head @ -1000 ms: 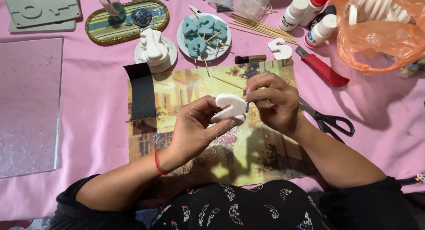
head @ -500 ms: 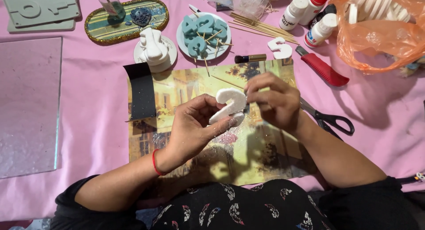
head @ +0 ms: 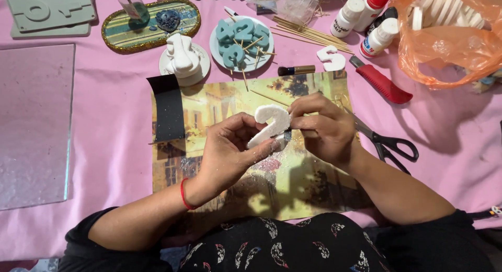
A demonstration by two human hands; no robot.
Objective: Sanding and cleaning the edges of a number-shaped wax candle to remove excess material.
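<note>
Head view: the left hand pinches a white foam number by its lower stroke, above the printed paper sheet on the pink surface. The right hand is closed on a small dark strip, seemingly sandpaper, pressed against the number's edge. Rubbing well likely means light strokes, support close behind the rubbed spot, and turning the piece gradually.

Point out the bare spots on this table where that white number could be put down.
Bare pink cloth lies between the glass sheet and the printed picture sheet, and right of the scissors, below the orange bag. The far edge is crowded: plates, skewers, bottles.
</note>
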